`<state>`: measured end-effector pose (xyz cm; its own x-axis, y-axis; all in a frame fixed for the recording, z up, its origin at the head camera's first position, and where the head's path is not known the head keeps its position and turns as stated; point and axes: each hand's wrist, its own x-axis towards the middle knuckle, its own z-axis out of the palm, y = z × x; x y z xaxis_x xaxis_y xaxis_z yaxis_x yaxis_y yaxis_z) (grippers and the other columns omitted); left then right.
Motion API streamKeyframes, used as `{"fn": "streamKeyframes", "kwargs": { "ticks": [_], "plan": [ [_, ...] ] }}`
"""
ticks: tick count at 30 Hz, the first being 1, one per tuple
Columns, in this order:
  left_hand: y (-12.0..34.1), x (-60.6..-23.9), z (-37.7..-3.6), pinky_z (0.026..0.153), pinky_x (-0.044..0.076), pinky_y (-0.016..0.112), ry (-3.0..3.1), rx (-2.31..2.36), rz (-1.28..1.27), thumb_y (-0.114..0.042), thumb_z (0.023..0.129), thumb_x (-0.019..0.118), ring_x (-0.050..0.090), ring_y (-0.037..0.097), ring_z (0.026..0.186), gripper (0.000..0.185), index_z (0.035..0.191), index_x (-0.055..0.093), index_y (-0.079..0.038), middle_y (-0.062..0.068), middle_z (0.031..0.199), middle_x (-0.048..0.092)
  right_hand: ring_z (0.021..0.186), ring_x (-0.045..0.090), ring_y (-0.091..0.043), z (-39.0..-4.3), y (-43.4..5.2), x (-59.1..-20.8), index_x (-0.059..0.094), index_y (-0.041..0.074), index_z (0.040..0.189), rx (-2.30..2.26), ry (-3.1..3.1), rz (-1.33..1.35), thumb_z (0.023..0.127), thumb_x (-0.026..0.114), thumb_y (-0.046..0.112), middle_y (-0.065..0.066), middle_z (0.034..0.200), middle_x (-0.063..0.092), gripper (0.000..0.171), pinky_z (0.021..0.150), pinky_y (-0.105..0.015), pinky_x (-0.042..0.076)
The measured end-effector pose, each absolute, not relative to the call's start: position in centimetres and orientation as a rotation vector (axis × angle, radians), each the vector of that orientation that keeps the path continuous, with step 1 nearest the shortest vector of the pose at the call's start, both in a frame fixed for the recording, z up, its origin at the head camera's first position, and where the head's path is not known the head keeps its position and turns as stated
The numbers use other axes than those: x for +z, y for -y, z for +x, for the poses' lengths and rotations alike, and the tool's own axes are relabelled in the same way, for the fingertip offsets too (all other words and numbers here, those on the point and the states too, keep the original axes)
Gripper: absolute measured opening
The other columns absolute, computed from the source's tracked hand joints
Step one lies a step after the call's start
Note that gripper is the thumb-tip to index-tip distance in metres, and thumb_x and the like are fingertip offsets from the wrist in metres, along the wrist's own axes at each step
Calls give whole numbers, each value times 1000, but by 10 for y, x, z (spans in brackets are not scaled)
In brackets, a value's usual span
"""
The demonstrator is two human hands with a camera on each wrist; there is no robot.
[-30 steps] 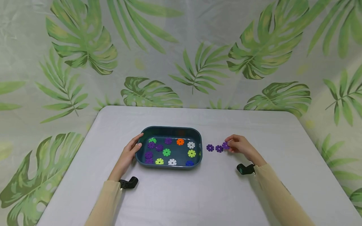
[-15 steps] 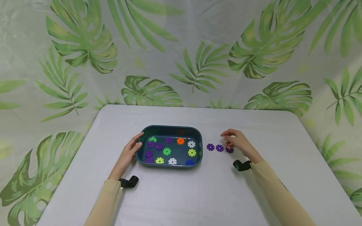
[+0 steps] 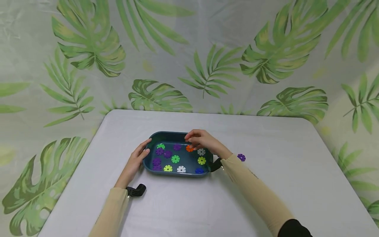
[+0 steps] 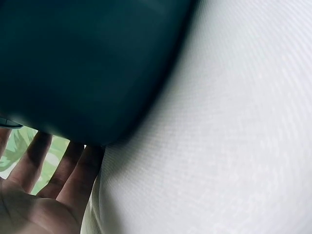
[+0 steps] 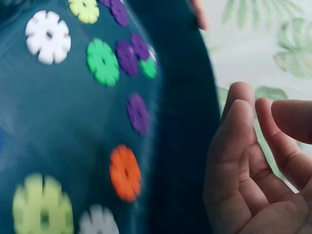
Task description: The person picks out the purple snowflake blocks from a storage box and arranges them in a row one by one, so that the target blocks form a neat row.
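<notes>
A dark teal tray [image 3: 177, 174] sits mid-table and holds several flower-shaped discs: purple, green, white, yellow-green and an orange disc [image 3: 189, 148]. My left hand [image 3: 138, 158] rests with straight fingers against the tray's left wall [image 4: 87, 63]; its fingers [image 4: 73, 170] lie along the wall's base. My right hand [image 3: 199, 139] hovers over the tray's far side, just above the orange disc [image 5: 125, 173], fingers loosely curved and holding nothing [image 5: 243, 161]. One purple disc [image 3: 241, 157] lies on the table right of the tray; my right forearm covers the table beside it.
The white table [image 3: 266, 197] has rounded far corners and a leaf-print cloth [image 3: 207, 65] hanging behind it. Black wrist mounts [image 3: 135, 191] sit at both cuffs. In the right wrist view a green disc [image 5: 103, 62], a white one [image 5: 48, 36] and a purple one [image 5: 138, 113] lie on the tray floor.
My right hand let go of a purple disc on the table right of the tray, then swung left over the tray. The left hand stayed on the tray's left wall.
</notes>
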<state>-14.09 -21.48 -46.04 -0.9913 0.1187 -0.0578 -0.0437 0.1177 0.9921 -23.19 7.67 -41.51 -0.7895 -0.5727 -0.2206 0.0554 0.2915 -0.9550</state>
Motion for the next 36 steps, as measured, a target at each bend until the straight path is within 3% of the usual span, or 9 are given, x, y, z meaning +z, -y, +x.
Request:
{"fn": "streamKeyframes", "kwargs": {
  "ticks": [5,12,25,31,36],
  "plan": [
    [215,-461,-142,112,15,52,-2261,2010,74,-17,103,43,13,30,143,47,149,33,-12,12,156,20,94,62,-37,-237,-42,-426,56,-5,119,-1443,-1990,-436,100,46,9,-24,125,54,26,82,-44,52],
    [214,-462,-142,111,16,53,-2263,2006,72,-17,103,43,14,30,143,47,149,34,-11,13,156,21,89,61,-26,-239,-21,-443,55,-3,124,-1240,-2077,-448,98,45,3,-15,118,54,28,77,-35,53],
    [214,-460,-140,111,16,53,-2249,2015,80,-21,103,44,13,30,143,49,150,32,-12,12,156,19,64,58,-14,-240,-25,-451,62,-9,108,-1069,-2108,-658,86,47,-14,-15,95,58,27,62,-25,53],
    [214,-460,-140,111,16,52,-2240,2028,88,-17,104,42,13,29,143,48,150,32,-11,12,156,19,59,56,-14,-236,-27,-446,62,-5,96,-1036,-2195,-655,88,56,-9,-8,75,54,11,58,-25,51],
    [214,-461,-140,111,16,52,-2240,2029,86,-19,104,43,13,28,143,48,150,32,-12,10,156,19,54,51,-13,-233,-38,-436,62,-2,98,-1081,-2196,-642,92,55,-3,-5,69,52,9,54,-27,46]
  ]
}}
